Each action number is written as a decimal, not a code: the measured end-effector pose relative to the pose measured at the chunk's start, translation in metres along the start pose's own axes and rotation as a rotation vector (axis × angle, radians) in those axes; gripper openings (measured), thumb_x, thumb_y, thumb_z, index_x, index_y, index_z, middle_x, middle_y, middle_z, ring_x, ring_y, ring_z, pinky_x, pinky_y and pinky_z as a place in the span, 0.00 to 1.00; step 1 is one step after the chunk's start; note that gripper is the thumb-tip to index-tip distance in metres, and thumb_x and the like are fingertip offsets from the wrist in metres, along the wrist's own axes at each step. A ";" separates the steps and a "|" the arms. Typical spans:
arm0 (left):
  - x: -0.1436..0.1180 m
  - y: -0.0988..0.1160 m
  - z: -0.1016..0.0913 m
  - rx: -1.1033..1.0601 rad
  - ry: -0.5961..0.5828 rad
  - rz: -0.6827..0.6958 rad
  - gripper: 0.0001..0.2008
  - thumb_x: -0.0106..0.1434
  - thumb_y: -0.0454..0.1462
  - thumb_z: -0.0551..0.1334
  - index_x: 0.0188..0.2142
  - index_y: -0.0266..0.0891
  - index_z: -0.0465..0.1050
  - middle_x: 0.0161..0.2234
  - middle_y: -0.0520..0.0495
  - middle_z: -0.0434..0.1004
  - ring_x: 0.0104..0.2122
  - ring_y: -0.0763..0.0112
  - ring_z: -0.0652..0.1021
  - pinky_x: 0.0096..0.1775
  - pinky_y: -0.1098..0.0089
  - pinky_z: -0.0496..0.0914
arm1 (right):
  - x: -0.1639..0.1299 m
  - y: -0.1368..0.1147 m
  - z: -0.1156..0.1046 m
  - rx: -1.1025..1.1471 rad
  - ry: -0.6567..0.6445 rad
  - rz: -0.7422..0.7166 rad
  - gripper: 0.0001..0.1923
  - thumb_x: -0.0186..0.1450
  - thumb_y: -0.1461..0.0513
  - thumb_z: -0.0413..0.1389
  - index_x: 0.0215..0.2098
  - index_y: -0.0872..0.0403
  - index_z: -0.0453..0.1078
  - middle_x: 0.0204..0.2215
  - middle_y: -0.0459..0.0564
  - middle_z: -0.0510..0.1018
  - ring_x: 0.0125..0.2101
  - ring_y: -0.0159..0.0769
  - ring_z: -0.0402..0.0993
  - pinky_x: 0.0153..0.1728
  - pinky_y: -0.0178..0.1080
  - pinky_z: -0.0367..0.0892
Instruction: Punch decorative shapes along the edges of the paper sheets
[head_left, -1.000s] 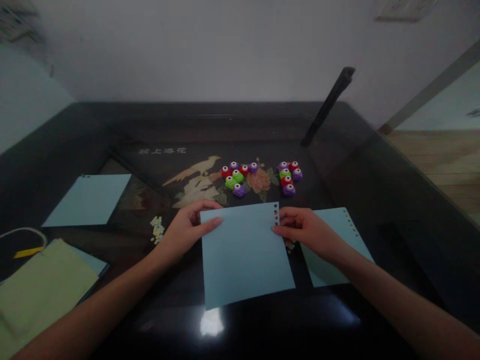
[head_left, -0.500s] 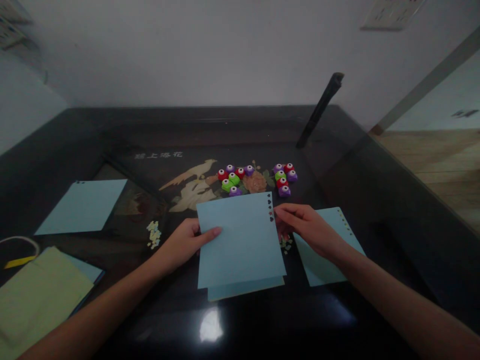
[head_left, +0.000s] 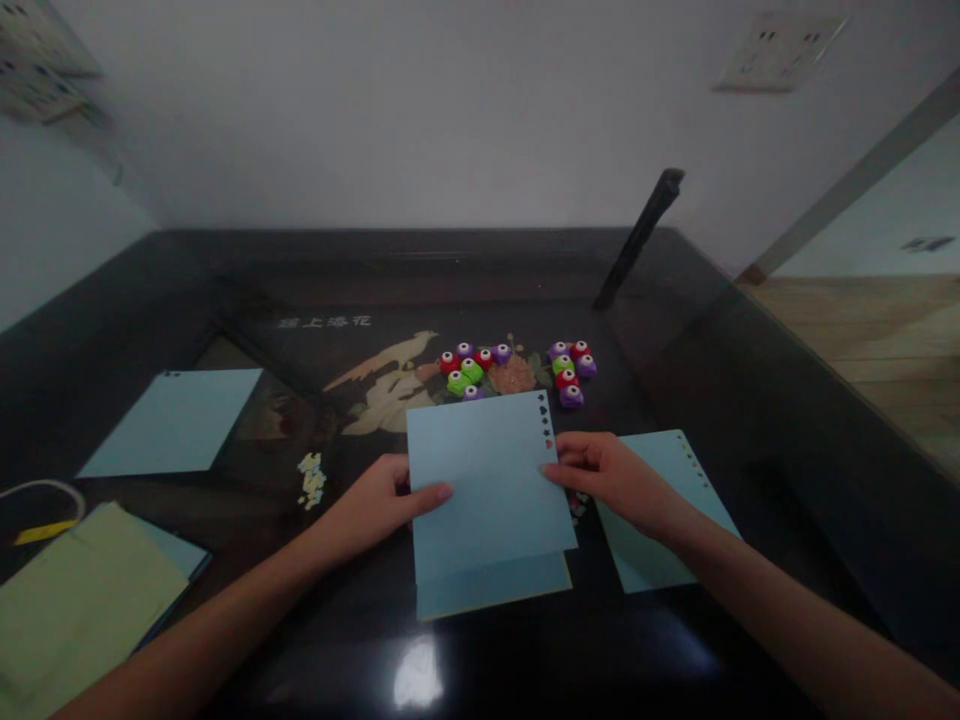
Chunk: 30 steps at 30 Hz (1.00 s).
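Well, the blue sheet (head_left: 487,485) is sitting in the middle, over the black table (head_left: 315,630), and the left hand (head_left: 381,500) is holding it by its left edge. The left thumb is lying flat on top while the other fingers are hiding behind the paper, so the hand seems to be pinching it. The right hand (head_left: 615,475) is touching the right edge: its thumb is lying over the paper, and its fingers are curling in close beside it. I cannot tell if they are holding something underneath. A row of small holes (head_left: 544,421) is running down that edge from the far corner, and a bit of red (head_left: 549,444) is showing at the nearest one. A lower sheet (head_left: 495,590) is poking out at the near side. To do this well, the left hand should be pinching softly, so the paper is lying flat and not crumpling. The right thumb should be leaving the holes alone, so nothing is tearing. Farther off, toys (head_left: 470,370) are sitting in two bunches. Paper bits (head_left: 311,480) are lying left of the left hand, the right sheet (head_left: 637,550) is lying partly under the right arm (head_left: 750,565), and the left sheet (head_left: 172,422) is resting beyond the green paper (head_left: 75,610).
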<state>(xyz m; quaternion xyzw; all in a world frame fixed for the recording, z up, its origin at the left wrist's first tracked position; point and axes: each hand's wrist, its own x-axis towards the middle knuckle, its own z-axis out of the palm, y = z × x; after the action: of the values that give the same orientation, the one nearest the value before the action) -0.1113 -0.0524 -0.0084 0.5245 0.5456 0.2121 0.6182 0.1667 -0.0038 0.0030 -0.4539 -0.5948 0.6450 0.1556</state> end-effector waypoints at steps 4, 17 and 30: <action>0.002 -0.003 0.000 0.018 -0.029 -0.004 0.18 0.56 0.49 0.64 0.34 0.35 0.76 0.36 0.44 0.83 0.33 0.62 0.79 0.37 0.65 0.72 | 0.001 0.000 0.001 0.002 -0.005 0.004 0.10 0.59 0.56 0.59 0.29 0.55 0.66 0.19 0.42 0.70 0.20 0.28 0.65 0.24 0.34 0.60; 0.009 -0.014 0.000 -0.073 -0.015 -0.028 0.21 0.54 0.50 0.66 0.35 0.33 0.75 0.35 0.42 0.82 0.31 0.63 0.78 0.35 0.65 0.71 | 0.004 0.004 0.002 -0.012 0.005 -0.002 0.11 0.58 0.55 0.58 0.30 0.55 0.65 0.20 0.43 0.69 0.21 0.29 0.65 0.25 0.35 0.60; 0.009 -0.010 0.000 -0.021 -0.008 -0.068 0.20 0.52 0.51 0.65 0.29 0.34 0.73 0.25 0.48 0.77 0.23 0.72 0.72 0.26 0.72 0.64 | 0.006 0.009 0.000 -0.018 -0.025 0.004 0.10 0.59 0.56 0.58 0.29 0.54 0.65 0.21 0.44 0.71 0.21 0.29 0.66 0.26 0.36 0.60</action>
<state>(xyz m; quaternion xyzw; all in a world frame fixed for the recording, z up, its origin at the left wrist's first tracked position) -0.1111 -0.0483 -0.0217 0.4999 0.5583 0.1948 0.6328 0.1663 -0.0016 -0.0074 -0.4486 -0.6013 0.6456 0.1429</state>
